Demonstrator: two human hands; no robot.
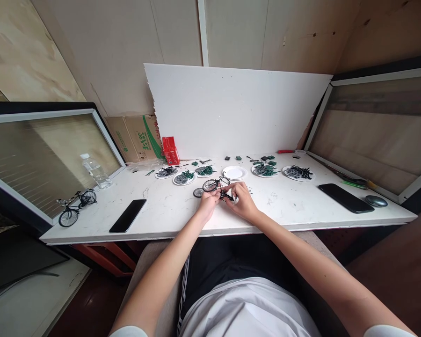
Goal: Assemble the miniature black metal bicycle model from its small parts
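Observation:
Between my hands, above the front middle of the white table, is a small black model bicycle [211,185] with one spoked wheel fitted. My left hand [208,204] is closed around its frame from the left. The fingers of my right hand [241,199] pinch its rear end, where dark parts show; the fingertips partly hide the frame. Just left of the model, a loose small wheel [198,192] lies on the table. Behind my hands is a white paper plate [235,172].
Several plates of black and green parts, such as one plate [298,173], line the back. A whole model bicycle [77,206] stands far left by a water bottle [95,171]. Phones [128,216] lie on both sides, with a mouse [376,201] at right and a red box [170,150] behind.

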